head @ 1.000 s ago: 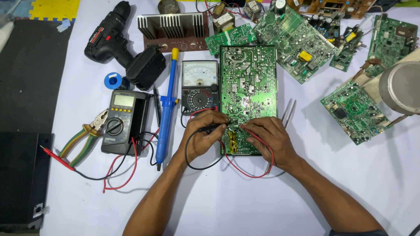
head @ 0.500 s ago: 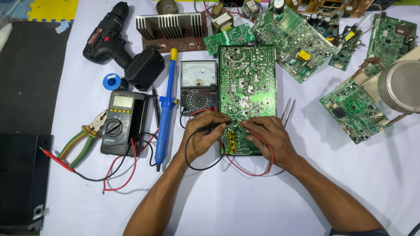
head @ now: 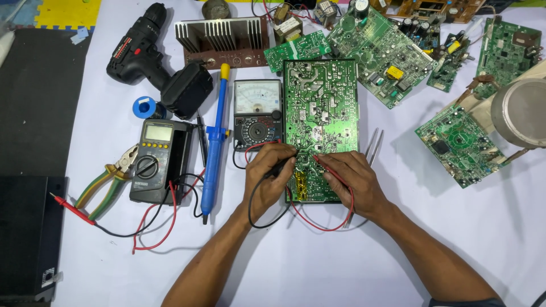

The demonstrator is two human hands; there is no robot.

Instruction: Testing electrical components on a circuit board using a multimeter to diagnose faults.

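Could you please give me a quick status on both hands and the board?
Left hand holds black probe; right hand holds red probe. Both tips on green circuit board. Analog multimeter beside board; tweezers by right hand.

Black probe [head: 280, 166] tip nudged slightly on board [head: 321, 108].

Analog meter [head: 257, 112] left of circuit board [head: 321, 113], apparently touching.
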